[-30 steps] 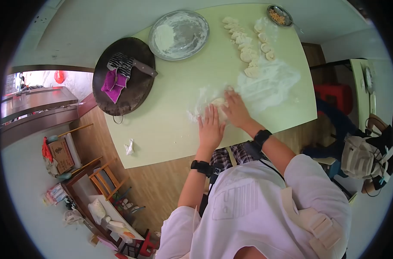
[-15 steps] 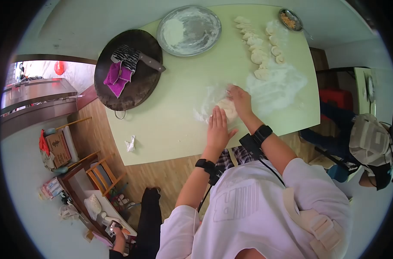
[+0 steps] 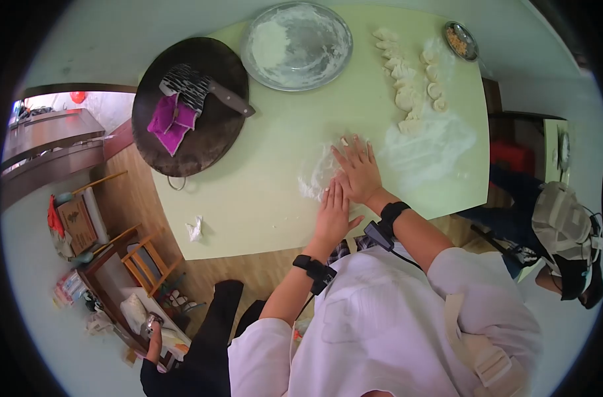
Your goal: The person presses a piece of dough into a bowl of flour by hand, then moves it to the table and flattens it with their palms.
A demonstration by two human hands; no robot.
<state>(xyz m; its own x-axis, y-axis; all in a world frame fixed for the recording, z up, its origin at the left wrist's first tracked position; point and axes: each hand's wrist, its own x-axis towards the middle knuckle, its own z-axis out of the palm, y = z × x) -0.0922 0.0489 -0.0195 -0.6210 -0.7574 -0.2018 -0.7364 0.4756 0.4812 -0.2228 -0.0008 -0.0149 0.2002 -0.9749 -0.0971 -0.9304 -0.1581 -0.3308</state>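
My right hand [image 3: 359,173] lies palm down on the pale green table [image 3: 261,172], its fingers stretched and spread. Just in front of my body, my left hand [image 3: 336,217] rests with straight fingers, their tips touching the right hand near its thumb. The dough seen between the hands a moment ago is now covered by them; I cannot make out its shape. White flour [image 3: 312,185] is smeared around the fingertips. Neither hand is wrapped round anything.
A round dark board [image 3: 205,155] bears a cleaver [image 3: 232,99] and a purple cloth [image 3: 172,135]. Behind stand a floury metal tray [image 3: 295,85] and a small filling bowl [image 3: 472,47]. Shaped dumplings [image 3: 404,99] form rows at right. Other people [image 3: 209,344] are on both sides.
My right hand has moved from the dough's right edge to lie flat over it, fingers spreading. The left hand stays beside it. The dough has gone out of sight, and the view has shifted slightly.
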